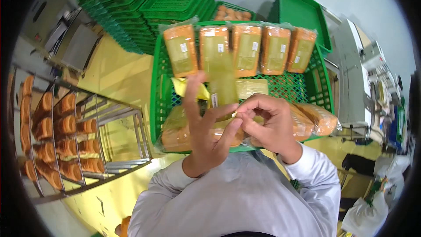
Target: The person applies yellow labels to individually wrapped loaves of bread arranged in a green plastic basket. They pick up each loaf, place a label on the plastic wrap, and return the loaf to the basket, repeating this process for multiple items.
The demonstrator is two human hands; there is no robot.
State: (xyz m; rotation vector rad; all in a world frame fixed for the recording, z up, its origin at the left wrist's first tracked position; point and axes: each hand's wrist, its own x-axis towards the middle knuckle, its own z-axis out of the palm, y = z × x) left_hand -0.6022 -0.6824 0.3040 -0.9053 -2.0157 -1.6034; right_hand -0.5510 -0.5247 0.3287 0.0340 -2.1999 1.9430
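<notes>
Both my hands meet over a green plastic crate (154, 79) of bagged bread loaves. My left hand (206, 138) has one blurred finger raised; its thumb and another finger point toward my right hand. Along those fingers stands an olive-yellow strip (222, 79) with a small barcode label, smeared by motion, which my left hand appears to hold. The fingertips of my right hand (272, 120) are pinched on a small white sticker (234, 115), close to my left fingertips. Bagged loaves (245, 55) with white labels lean along the crate's far side; more bagged loaves (322, 118) lie along its near side.
In the crate lie a yellow sheet (202, 91) and a pale yellow labelled strip (252, 87). Green crates (127, 6) are stacked behind, near a crate of round brown items (232, 13). A metal rack (125, 103) of unwrapped loaves stands left. Equipment (357, 61) lines the right.
</notes>
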